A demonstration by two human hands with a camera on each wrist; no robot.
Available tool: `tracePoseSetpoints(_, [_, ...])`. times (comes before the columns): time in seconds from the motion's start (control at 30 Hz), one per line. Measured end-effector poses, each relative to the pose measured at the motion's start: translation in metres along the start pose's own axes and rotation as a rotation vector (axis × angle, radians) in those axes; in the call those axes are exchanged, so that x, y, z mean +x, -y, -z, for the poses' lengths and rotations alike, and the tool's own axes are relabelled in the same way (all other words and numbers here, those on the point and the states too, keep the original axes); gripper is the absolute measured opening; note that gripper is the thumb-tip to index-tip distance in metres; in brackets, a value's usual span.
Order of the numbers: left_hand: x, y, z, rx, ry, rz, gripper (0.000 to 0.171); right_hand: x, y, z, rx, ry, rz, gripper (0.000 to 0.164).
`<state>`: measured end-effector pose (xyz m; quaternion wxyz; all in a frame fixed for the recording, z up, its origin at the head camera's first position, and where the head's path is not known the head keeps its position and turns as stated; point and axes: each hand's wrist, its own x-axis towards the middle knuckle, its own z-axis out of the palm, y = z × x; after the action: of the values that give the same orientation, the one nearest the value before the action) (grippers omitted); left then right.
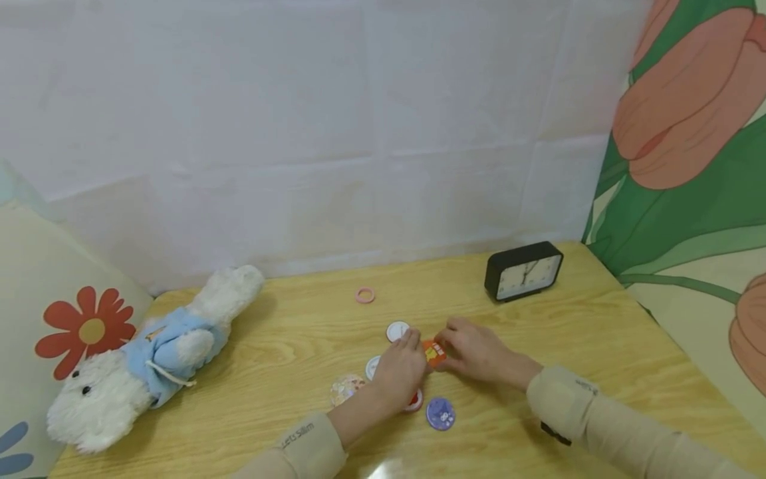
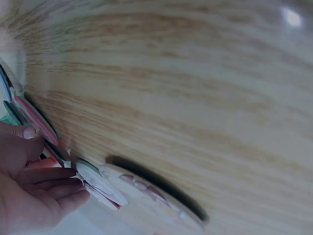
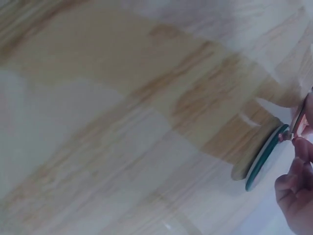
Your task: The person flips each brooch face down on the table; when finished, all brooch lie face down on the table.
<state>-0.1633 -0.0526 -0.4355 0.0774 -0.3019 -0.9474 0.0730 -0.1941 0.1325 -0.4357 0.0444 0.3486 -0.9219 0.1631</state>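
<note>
In the head view my right hand [image 1: 479,350] pinches an orange-red badge [image 1: 433,354] with a yellow figure on it, between thumb and fingers. My left hand [image 1: 399,370] lies just left of it, palm down with fingers extended, over a cluster of round badges. A white badge [image 1: 397,330] shows beyond its fingertips, another white badge [image 1: 372,367] at its left side. A pale patterned badge [image 1: 347,389] lies by the left wrist. Partly hidden under the left hand is a red badge [image 1: 415,400]. A purple badge [image 1: 441,414] lies nearer the front.
On the wooden table [image 1: 287,372], a pink ring [image 1: 365,295] lies toward the back. A black desk clock [image 1: 523,271] stands at the back right. At the left lies a white plush toy [image 1: 161,359] in a blue top. A white cloth [image 1: 335,133] hangs behind the table.
</note>
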Motion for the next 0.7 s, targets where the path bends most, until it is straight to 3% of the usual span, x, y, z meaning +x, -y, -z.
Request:
tracePoseSetpoints(0.2, [0.0000,-0.0015,0.0004,0.042,0.049,-0.004,0.044,-0.0009,0.0002,-0.0021,-0.018,-0.007,0.022,0.039])
tracePoseSetpoints(0.33, [-0.0012,-0.0012,0.0005,0.045,0.069,-0.004,0.042,-0.0025,-0.0014,-0.0063,-0.101,-0.048,0.097,0.036])
tracePoseSetpoints(0.47, [-0.0023,-0.0008,0.0004,0.036,0.063,-0.001,0.043,-0.0039,-0.0025,-0.0087,-0.155,-0.082,0.153,0.034])
tracePoseSetpoints(0.7, [-0.0011,0.0000,-0.0017,-0.008,0.040,0.015,0.050,-0.0053,-0.0036,-0.0098,-0.201,-0.080,0.169,0.025])
